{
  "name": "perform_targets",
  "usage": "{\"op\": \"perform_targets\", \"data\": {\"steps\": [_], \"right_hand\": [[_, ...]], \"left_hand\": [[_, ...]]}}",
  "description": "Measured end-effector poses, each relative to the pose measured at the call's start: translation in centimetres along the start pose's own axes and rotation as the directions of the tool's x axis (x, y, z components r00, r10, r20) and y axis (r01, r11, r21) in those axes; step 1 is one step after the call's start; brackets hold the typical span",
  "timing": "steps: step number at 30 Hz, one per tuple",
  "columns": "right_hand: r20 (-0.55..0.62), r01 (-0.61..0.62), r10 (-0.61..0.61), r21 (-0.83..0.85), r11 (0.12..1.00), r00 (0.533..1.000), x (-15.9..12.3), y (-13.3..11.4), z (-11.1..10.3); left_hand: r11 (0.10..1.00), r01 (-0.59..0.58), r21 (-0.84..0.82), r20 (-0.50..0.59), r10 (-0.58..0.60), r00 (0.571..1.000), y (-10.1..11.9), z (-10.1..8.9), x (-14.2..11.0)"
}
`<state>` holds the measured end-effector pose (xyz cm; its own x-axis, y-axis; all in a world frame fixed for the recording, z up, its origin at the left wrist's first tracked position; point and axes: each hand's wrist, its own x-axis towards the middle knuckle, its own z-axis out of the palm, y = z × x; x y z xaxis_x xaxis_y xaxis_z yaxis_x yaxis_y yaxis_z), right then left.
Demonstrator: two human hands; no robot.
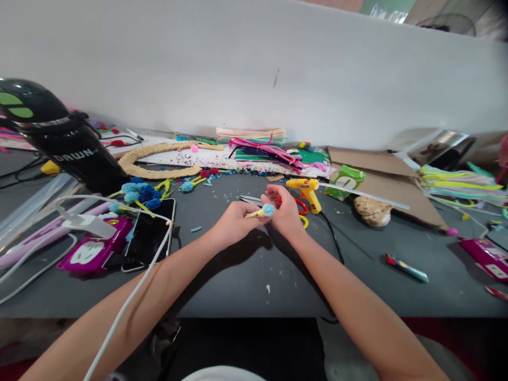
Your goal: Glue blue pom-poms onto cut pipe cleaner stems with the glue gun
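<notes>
My left hand [234, 222] is closed around a yellow pipe-cleaner stem [254, 214] above the grey table [246, 286]. A light blue pompom [268, 209] sits at the stem's right end. My right hand [283, 211] pinches that pompom with fingers pressed together. Both hands meet over the table's middle, just in front of red-handled scissors [299, 205] and a yellow glue gun [307, 191].
Finished blue pompom stems [141, 194] lie left by a black phone [148, 233] and a pink case [93, 251]. A woven ring [159, 159], stacked felt sheets [250, 136], cardboard [381, 180], a black appliance [59, 135] and a white cable [127, 301] surround the work area.
</notes>
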<state>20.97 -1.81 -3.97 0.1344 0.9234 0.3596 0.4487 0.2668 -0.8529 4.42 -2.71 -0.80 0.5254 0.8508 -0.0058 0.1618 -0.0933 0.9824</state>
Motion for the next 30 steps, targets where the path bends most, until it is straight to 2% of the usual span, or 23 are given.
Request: {"op": "perform_targets", "data": {"steps": [4, 7, 8, 10, 12, 14, 21, 25, 30], "right_hand": [[-0.012, -0.032, 0.033, 0.078, 0.996, 0.999, 0.2, -0.6, -0.5], [0.031, -0.085, 0.08, 0.283, 0.955, 0.996, 0.4, -1.0, -0.9], [0.083, -0.138, 0.115, 0.391, 0.91, 0.99, 0.5, -1.2, -1.1], [0.237, -0.273, 0.16, 0.592, 0.758, 0.958, 0.5, -1.7, -1.7], [0.396, -0.389, 0.127, 0.704, 0.594, 0.909, 0.5, -2.5, -2.4], [0.485, -0.444, 0.06, 0.738, 0.509, 0.873, 0.4, -3.4, -3.2], [0.569, -0.463, -0.04, 0.705, 0.538, 0.821, 0.1, -4.9, -4.2], [0.573, -0.485, -0.04, 0.727, 0.487, 0.819, 0.0, -4.9, -4.2], [0.563, -0.5, -0.005, 0.737, 0.456, 0.826, -0.1, -5.1, -4.3]], "left_hand": [[0.999, -0.018, 0.036, -0.076, 0.02, 0.997, 0.3, -1.1, -0.1], [0.999, 0.005, 0.048, -0.116, 0.001, 0.993, 0.1, -1.8, 0.0], [0.999, 0.008, 0.05, -0.133, -0.001, 0.991, 0.1, -1.9, 0.0], [0.999, 0.011, 0.045, -0.172, -0.003, 0.985, 0.0, -2.1, 0.0], [1.0, 0.011, 0.02, -0.208, -0.007, 0.978, 0.0, -2.3, 0.1], [1.0, 0.0, -0.026, -0.235, -0.006, 0.972, -0.1, -2.5, 0.1], [0.996, -0.009, -0.086, -0.285, -0.015, 0.958, 0.0, -3.3, 0.0], [0.991, 0.0, -0.135, -0.225, -0.031, 0.974, 0.0, -3.3, 0.1], [0.978, 0.023, -0.208, -0.202, -0.066, 0.977, 0.0, -3.1, 0.1]]}}
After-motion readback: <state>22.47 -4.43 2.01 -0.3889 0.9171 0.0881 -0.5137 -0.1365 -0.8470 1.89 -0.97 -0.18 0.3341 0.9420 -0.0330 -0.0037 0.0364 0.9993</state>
